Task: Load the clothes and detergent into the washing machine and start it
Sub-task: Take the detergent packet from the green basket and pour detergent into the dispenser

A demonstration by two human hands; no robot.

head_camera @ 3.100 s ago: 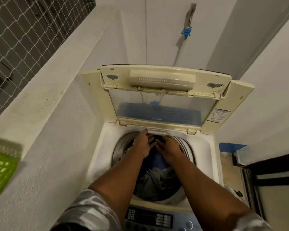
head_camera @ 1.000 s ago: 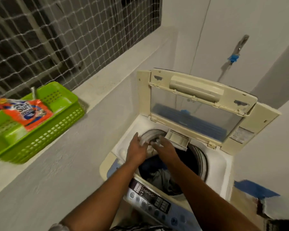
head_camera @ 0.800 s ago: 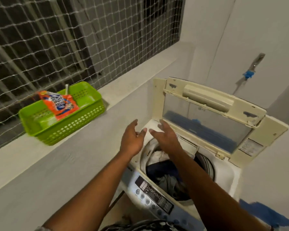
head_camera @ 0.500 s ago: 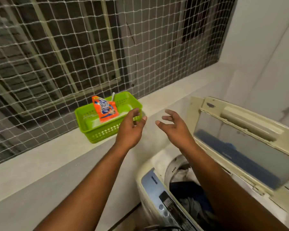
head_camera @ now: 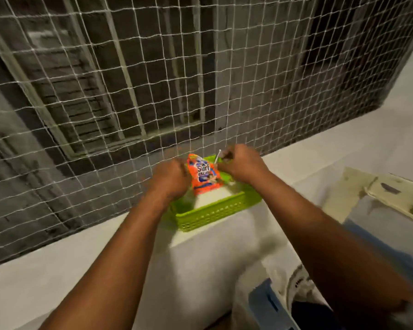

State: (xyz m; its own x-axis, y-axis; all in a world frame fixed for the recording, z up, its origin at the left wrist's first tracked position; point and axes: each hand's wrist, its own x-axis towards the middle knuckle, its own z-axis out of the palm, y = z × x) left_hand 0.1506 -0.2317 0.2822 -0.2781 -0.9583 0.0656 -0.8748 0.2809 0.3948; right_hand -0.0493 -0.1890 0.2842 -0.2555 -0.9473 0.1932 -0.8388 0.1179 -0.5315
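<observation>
Green basket [head_camera: 215, 214] sits on the white ledge [head_camera: 69, 253], right up against the netting [head_camera: 153, 79] that covers the opening behind it. Orange detergent pouch [head_camera: 204, 173] stands upright inside basket, toward its back, leaning a bit, w/ a pale block or heap at its foot (too blurred to say what).

Both hands are at the basket, one each side of pouch. Left hand [head_camera: 171, 178] is curled closed at pouch's left edge, touching it; looks like it grips the edge, but blur means can't tell for sure. Right hand [head_camera: 242, 163] is above basket's back right corner, fingers bunched together, pinching a thin white stick-like thing [head_camera: 217, 157] that pokes up just right of pouch top. Can't tell what that thing is.

Washing machine [head_camera: 272, 303] is below and right of basket, blue front panel showing, drum opening w/ dark clothes [head_camera: 310, 315] in it partly behind right forearm. Its cream lid [head_camera: 386, 194] stands raised, right of basket, well apart from it.
</observation>
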